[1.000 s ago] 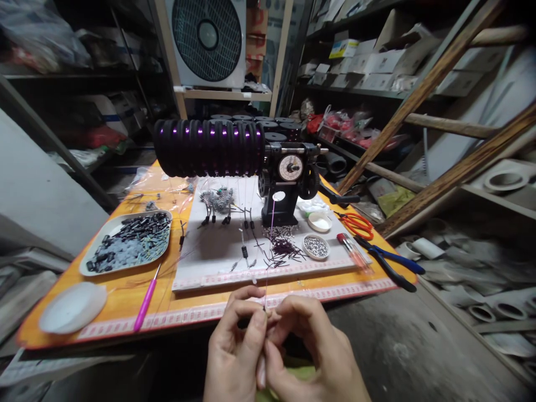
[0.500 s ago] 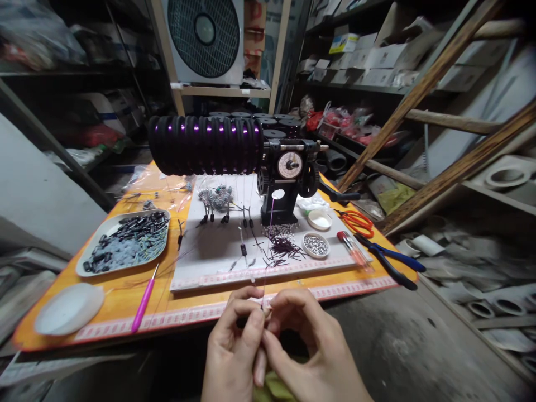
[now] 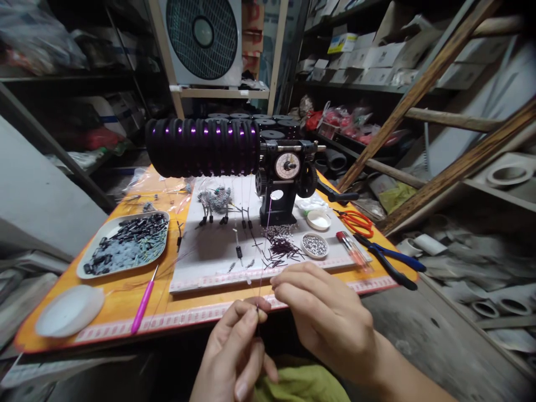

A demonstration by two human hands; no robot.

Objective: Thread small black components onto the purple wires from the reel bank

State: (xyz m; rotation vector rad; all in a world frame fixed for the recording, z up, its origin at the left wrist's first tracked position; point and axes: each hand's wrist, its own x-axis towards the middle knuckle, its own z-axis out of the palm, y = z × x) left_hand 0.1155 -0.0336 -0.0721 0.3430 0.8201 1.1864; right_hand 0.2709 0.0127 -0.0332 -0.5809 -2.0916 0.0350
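Note:
Thumb and forefinger of my left hand [image 3: 238,349] are pinched on a thin fishing line [image 3: 260,283], close to the board's front edge. A tiny dark bit shows at the fingertips, too small to name. Upward, the line runs toward the black winding machine [image 3: 278,209] with its row of dark spools [image 3: 203,148]. My right hand [image 3: 329,321] is apart from the left, its fingers loosely bent over the front edge and its thumb hidden. I see nothing in it. Beyond its fingertips lie short dark tubes [image 3: 282,254] and a small dish of silvery beads [image 3: 315,245].
A tray [image 3: 79,267] of black and pale parts stands left, near a white lid [image 3: 69,311] and a pink-handled pick [image 3: 143,307]. On the right are orange scissors [image 3: 355,222], a red lighter [image 3: 347,241] and blue-black pliers [image 3: 389,259]. A wooden ladder [image 3: 422,95] leans at right.
My right hand has come away from the left, moving up and right toward the board's edge. My left hand keeps its pinch and has shifted slightly left.

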